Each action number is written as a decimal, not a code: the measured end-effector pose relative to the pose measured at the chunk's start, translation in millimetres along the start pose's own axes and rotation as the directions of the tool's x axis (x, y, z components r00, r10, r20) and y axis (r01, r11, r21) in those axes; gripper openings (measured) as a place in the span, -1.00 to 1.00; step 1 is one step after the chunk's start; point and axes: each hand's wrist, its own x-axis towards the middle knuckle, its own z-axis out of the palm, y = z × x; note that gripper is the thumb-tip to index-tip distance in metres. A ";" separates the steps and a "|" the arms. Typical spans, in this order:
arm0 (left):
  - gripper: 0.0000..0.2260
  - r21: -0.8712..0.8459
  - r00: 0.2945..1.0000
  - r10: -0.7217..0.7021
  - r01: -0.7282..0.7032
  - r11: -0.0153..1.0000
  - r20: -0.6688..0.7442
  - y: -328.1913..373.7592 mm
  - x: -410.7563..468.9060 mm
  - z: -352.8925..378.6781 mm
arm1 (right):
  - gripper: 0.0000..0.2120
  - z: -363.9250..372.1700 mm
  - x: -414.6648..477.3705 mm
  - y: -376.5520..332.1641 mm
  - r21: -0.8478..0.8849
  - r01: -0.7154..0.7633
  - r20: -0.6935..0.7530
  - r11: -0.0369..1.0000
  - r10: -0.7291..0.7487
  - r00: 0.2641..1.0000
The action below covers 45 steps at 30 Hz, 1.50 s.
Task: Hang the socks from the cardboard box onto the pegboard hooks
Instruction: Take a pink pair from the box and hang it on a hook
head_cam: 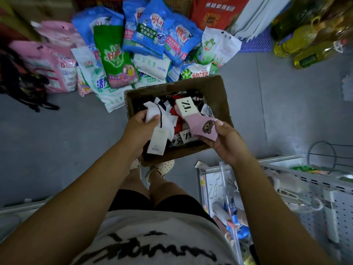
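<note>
Pegboard [336,211]: showing at the lower right;
Cardboard box [216,92]: sitting at frame centre, holding loose socks [174,113];
Left hand [138,130]: curling fingers round white socks [167,122] above the box;
Right hand [228,143]: pinching a pink bear sock [199,126] above the box's right side

Cream card band [186,106] on pink sock [202,128]: "ZZ". Green detergent bag [114,60]: "好". White bag [196,72]: "Ariel 碧浪". Pink pack [63,67]: "6".
</note>
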 end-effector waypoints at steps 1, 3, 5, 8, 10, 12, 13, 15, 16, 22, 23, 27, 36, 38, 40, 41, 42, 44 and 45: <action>-0.77 0.010 1.000 -0.009 0.009 1.000 -0.005 -0.9 -1.5 1.8 | -0.64 -0.7 -3.5 2.1 0.021 0.009 0.029 1.000 -0.010 1.000; -0.75 0.022 0.999 -0.036 0.036 0.999 -0.016 -2.7 -5.0 7.7 | -0.76 -1.9 -10.5 5.5 0.042 0.037 0.100 0.998 -0.041 0.994; -0.76 0.054 0.998 -0.064 0.065 0.996 -0.024 -3.4 -9.4 16.1 | -0.84 -3.1 -19.5 7.1 0.042 0.065 0.155 0.997 -0.071 0.985; -0.86 0.037 0.995 -0.096 0.095 0.995 0.027 -2.9 -19.2 31.6 | -0.86 -6.4 -37.5 7.8 0.057 0.104 0.215 0.993 -0.114 0.970; -0.83 0.040 0.989 -0.119 0.116 0.992 0.085 -2.2 -26.5 43.3 | -0.85 -7.7 -53.2 9.5 0.079 0.118 0.247 0.990 -0.134 0.960; -0.80 0.010 0.976 -0.163 0.163 0.987 0.143 1.0 -35.1 53.9 | -0.83 -8.3 -70.3 15.1 0.094 0.130 0.258 0.987 -0.150 0.954; -0.79 -0.024 0.965 -0.189 0.197 0.980 0.180 3.9 -39.4 58.2 | -0.83 -9.1 -77.9 20.0 0.103 0.140 0.252 0.985 -0.162 0.954; -0.67 -0.078 0.939 -0.223 0.250 0.965 0.261 10.4 -45.6 64.7 | -0.76 -11.2 -91.6 32.6 0.125 0.170 0.217 0.978 -0.194 0.957; -0.61 -0.087 0.927 -0.222 0.259 0.962 0.303 13.7 -47.8 67.0 | -0.72 -11.4 -98.5 39.5 0.136 0.187 0.203 0.973 -0.212 0.956; -0.53 0.054 0.930 -0.097 0.084 0.995 0.355 27.2 -56.6 64.8 | -0.80 -1.9 -134.4 86.8 0.168 0.286 0.054 0.943 -0.299 0.953; -0.53 0.099 0.932 -0.072 0.040 0.994 0.356 29.6 -58.1 62.0 | -0.79 0.8 -139.2 94.4 0.176 0.306 0.024 0.936 -0.314 0.949; -0.45 0.265 0.899 0.069 -0.199 0.943 0.432 39.7 -71.9 47.2 | -0.62 13.2 -155.3 114.3 0.171 0.382 -0.177 0.908 -0.354 0.919; -0.63 0.348 0.685 0.061 -0.442 0.827 0.726 30.6 -126.2 19.2 | -0.67 47.2 -180.2 136.4 0.034 0.466 -0.551 0.884 -0.373 0.747; -0.62 0.349 0.653 0.033 -0.446 0.824 0.757 23.4 -135.9 17.1 | -0.66 52.3 -189.5 152.5 0.031 0.506 -0.587 0.862 -0.394 0.708; -0.59 0.359 0.613 -0.015 -0.442 0.822 0.790 15.0 -146.8 15.8 | -0.73 53.5 -201.3 171.8 0.083 0.549 -0.645 0.832 -0.375 0.666; -0.58 0.368 0.597 -0.049 -0.427 0.826 0.801 9.8 -152.9 15.7 | -0.78 52.4 -208.5 181.7 0.124 0.579 -0.672 0.806 -0.361 0.646; -0.57 0.382 0.585 -0.085 -0.406 0.830 0.807 4.0 -159.1 15.6 | -0.82 50.2 -216.1 191.6 0.161 0.610 -0.694 0.776 -0.350 0.629; -0.59 0.421 0.569 -0.155 -0.372 0.827 0.808 -6.9 -171.1 16.8 | -0.87 43.1 -232.7 210.5 0.199 0.655 -0.735 0.729 -0.332 0.591; -0.62 0.440 0.559 -0.188 -0.359 0.823 0.808 -12.4 -177.5 18.7 | -0.88 38.4 -242.1 219.8 0.209 0.680 -0.759 0.703 -0.322 0.566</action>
